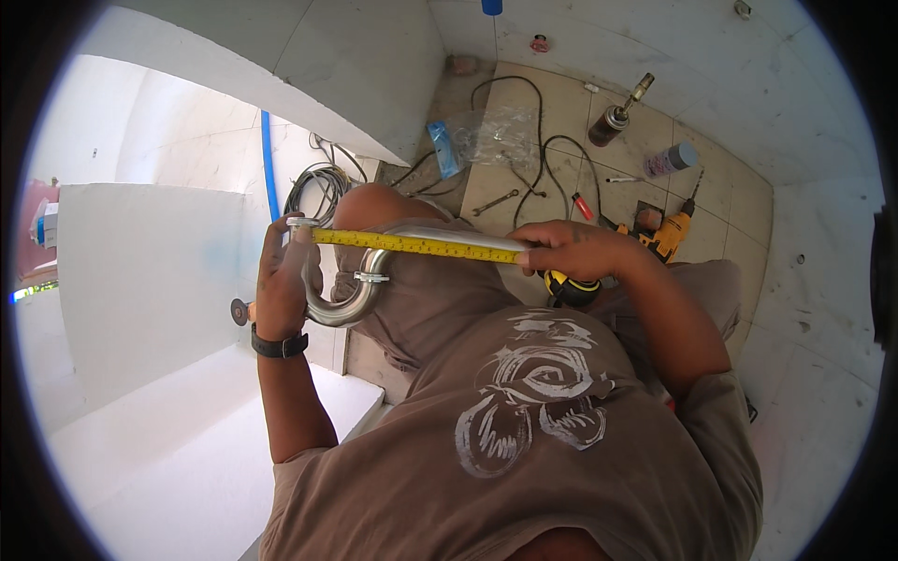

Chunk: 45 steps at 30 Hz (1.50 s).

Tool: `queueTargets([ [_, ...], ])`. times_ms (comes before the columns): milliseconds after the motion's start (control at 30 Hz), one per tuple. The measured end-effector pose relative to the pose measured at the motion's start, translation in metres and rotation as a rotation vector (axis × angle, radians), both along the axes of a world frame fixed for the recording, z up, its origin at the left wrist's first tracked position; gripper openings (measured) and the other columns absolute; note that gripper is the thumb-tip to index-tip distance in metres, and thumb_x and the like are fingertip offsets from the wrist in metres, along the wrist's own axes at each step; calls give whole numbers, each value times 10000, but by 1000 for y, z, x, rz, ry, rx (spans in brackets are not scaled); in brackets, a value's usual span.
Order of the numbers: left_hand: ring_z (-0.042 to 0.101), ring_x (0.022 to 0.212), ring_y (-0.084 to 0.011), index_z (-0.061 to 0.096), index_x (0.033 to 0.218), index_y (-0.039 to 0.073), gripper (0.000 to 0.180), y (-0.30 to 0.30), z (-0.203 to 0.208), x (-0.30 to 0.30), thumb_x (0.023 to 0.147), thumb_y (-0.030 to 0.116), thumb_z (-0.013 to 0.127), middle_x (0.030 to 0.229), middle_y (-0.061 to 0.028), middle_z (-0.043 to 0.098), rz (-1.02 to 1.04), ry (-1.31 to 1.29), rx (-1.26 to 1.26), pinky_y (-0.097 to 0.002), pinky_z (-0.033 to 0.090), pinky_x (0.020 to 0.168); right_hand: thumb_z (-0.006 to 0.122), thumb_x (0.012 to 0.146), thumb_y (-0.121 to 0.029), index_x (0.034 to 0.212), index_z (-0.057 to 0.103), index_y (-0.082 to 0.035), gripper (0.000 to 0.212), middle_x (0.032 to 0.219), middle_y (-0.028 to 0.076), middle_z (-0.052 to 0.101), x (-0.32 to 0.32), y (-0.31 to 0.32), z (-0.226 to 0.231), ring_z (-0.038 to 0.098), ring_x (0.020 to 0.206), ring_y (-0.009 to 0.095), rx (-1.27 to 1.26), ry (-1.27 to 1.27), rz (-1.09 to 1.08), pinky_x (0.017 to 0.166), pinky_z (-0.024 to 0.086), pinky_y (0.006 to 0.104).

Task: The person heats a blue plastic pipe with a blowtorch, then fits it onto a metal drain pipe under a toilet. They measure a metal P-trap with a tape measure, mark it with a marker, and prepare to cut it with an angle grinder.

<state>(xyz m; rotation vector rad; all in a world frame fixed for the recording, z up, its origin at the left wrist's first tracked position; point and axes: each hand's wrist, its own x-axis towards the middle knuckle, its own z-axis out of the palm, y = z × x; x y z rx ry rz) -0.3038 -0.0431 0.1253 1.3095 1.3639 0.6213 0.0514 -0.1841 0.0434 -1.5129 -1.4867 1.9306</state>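
A shiny metal drain trap (344, 310) with a U-bend and a long straight arm lies across my lap. My left hand (282, 285) is closed round its flanged upright end. Along the straight arm runs the yellow blade of a tape measure (421, 246), its far end at the flange by my left fingers. My right hand (582, 250) pinches the blade near the other end of the pipe. The yellow and black tape case (571, 289) sits below that hand, partly hidden. Whether the right fingers also grip the pipe is hard to see.
On the tiled floor ahead lie an open-ended wrench (495, 202), a black cord (541, 122), a plastic bag (500, 136) and a torch canister (610, 125). A spray can (670, 160) and yellow drill (669, 236) are right. Coiled cable (318, 192) lies left, beside white walls.
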Motion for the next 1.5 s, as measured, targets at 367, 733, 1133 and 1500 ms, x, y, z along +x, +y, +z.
queueTargets([
  [367,494,564,-49,494,1349,-10,435,-1,-3,-9,1035,253,642,752,14,559,-63,-49,82,-234,391,493,573,1026,-412,1122,657,-30,402,935,86,709,-5,6,10,669,901,181,57,-156,-20,816,506,344],
  [733,585,767,-101,495,1380,-15,503,-3,-2,-16,1043,340,615,947,-74,625,-60,-4,59,-265,483,680,585,1015,-439,1103,662,-13,441,931,74,711,-6,6,11,669,876,178,24,-196,-37,818,508,335],
  [1133,675,1046,-333,616,1275,-64,446,7,48,55,961,239,704,1160,-246,670,-756,287,701,-404,527,909,589,1017,-405,1166,649,-14,423,909,84,669,-9,8,25,622,839,186,39,-256,-36,771,483,345],
  [1500,640,1124,-296,613,1358,2,564,39,17,158,1084,462,435,1226,-189,684,-1664,693,24,-379,502,994,592,994,-413,1201,646,-18,449,956,167,696,-12,-3,42,676,888,295,221,-313,-75,791,496,407],
])
